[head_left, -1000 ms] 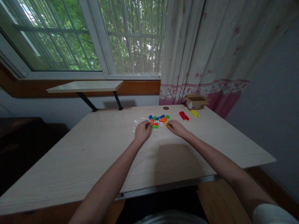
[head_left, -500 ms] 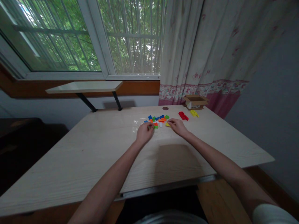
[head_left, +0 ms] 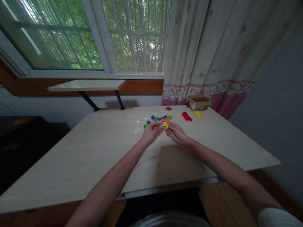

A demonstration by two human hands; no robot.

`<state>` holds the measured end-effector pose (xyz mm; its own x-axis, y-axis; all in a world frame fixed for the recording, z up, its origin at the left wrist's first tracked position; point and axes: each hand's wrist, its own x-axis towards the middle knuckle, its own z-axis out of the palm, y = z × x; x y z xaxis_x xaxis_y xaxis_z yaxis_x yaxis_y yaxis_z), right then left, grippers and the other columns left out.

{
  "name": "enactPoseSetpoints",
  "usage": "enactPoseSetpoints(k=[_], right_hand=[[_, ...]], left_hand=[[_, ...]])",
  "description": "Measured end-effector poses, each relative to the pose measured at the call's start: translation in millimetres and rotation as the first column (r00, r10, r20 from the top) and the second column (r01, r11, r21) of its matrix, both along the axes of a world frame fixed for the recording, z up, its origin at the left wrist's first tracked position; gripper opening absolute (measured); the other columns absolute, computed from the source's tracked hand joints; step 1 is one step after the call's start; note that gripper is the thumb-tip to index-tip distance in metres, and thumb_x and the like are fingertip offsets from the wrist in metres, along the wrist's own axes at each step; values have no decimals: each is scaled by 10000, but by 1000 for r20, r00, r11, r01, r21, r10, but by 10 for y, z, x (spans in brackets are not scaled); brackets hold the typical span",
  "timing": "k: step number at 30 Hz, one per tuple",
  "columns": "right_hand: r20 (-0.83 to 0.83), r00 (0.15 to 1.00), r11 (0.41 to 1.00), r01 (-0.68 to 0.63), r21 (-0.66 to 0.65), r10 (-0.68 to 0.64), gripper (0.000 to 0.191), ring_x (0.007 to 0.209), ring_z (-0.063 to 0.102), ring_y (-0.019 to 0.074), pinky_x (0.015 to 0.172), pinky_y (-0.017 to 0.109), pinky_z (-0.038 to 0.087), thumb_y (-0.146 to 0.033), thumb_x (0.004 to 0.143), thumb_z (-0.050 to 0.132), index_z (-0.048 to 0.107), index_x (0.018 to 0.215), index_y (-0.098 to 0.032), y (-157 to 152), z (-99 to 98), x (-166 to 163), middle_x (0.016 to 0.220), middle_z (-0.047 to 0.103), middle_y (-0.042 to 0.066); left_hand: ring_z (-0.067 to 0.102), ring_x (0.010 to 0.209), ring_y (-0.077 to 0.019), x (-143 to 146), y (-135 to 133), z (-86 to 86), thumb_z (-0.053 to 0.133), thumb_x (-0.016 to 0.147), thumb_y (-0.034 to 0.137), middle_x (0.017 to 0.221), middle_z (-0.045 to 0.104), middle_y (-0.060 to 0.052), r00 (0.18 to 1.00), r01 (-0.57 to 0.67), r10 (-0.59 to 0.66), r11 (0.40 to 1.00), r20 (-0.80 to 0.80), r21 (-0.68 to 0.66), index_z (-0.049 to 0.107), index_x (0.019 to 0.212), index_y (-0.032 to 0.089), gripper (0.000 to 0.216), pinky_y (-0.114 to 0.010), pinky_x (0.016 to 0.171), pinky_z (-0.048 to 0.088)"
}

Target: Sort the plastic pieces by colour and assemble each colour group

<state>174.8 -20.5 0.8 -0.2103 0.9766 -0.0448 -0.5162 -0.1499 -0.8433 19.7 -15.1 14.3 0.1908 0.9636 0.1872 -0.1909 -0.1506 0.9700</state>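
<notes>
Yellow plastic toy brick point(head_left: 165, 125), earlier flat on the pale wood-grain tabletop point(head_left: 82, 164) at 5 o'clock of the multicoloured pile of plastic bricks point(head_left: 158, 119), now raised off it, gripped between left hand point(head_left: 150, 132) and right hand point(head_left: 176, 133), drawn together.

Your work surface: pale wood-grain desk point(head_left: 78, 167) | before you, mid-desk: loose blue, green and orange plastic building pieces point(head_left: 163, 119) | to their right: red plastic piece point(head_left: 187, 116), then yellow plastic piece point(head_left: 198, 114) | your far right corner: open cardboard box point(head_left: 199, 102) | far edge: small round brown disc point(head_left: 168, 108)
</notes>
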Motion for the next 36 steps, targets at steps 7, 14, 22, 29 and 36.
enactPoseSetpoints(k=[7,14,22,29,36], right_hand=[[-52,998,999,-27,37,29,306,666,604,90,623,207,497,-233,622,786,671,903,-200,-11,36,-13,797,680,-1],[-43,991,989,-120,90,124,297,809,622,121,759,273,504,-219,635,776,685,917,-205,-35,33,-16,957,684,26],[-38,975,970,-213,114,218,335,812,589,111,742,267,482,-207,660,755,682,986,-226,-75,49,-13,949,665,22],[-40,969,964,-237,123,243,362,783,572,94,713,246,464,-197,653,757,676,1004,-236,-84,57,-11,988,652,15],[12,992,989,-128,75,127,379,672,543,80,627,226,438,-222,601,793,674,960,-235,-67,73,-21,808,632,-13]], left_hand=[[414,402,-38,-37,27,44,811,497,339,534,587,9,994,-44,55,993,95,-111,696,776,114,376,-182,396,267],[390,388,-19,-58,113,-63,823,502,357,576,590,11,963,71,-34,989,266,-132,699,819,112,419,-165,368,232],[446,440,-23,-85,113,-72,827,525,259,650,626,-11,927,148,-54,962,371,-230,693,884,118,409,-150,419,327],[446,427,-19,-86,91,-58,825,528,239,635,614,-3,919,189,-93,957,383,-221,688,848,113,371,-138,383,300],[410,398,-12,-81,118,-72,836,484,274,584,595,13,939,93,-22,977,343,-192,692,827,111,406,-146,372,269]])
